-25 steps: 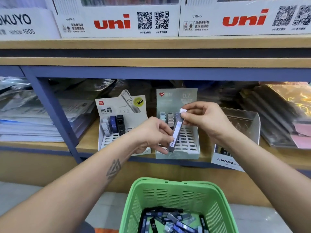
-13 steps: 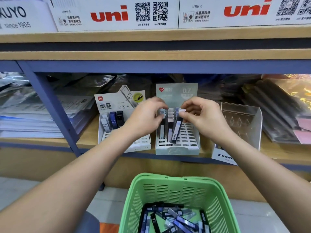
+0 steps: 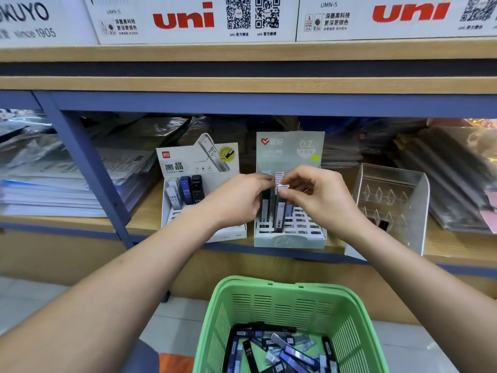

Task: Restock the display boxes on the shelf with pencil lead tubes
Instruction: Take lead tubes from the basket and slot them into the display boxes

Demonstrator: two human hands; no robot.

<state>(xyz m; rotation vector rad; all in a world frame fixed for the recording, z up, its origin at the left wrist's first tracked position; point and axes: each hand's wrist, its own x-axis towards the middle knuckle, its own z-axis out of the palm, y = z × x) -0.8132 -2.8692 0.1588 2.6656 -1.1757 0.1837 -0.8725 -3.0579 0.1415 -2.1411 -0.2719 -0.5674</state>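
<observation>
A grey-green 0.7 display box (image 3: 290,239) stands on the shelf, with several lead tubes upright in its back slots. My right hand (image 3: 320,196) pinches the white cap of a dark lead tube (image 3: 279,211) that stands in a slot of this box. My left hand (image 3: 238,196) rests against the tubes at the box's left side, fingers curled on them. To the left stands a white HB 0.5 display box (image 3: 172,214) holding three tubes. Below, a green basket (image 3: 282,302) contains several loose lead tubes (image 3: 285,351).
A clear acrylic display stand (image 3: 398,195) sits right of the 0.7 box. A blue shelf post (image 3: 88,168) rises at the left. Stacked paper and plastic packs fill both shelf ends. White uni boxes (image 3: 193,20) line the upper shelf.
Both hands have carried the tube from mid-air in front of the shelf up into the 0.7 box. The tube now stands in a slot, and my left hand has gone to the neighbouring tubes.
</observation>
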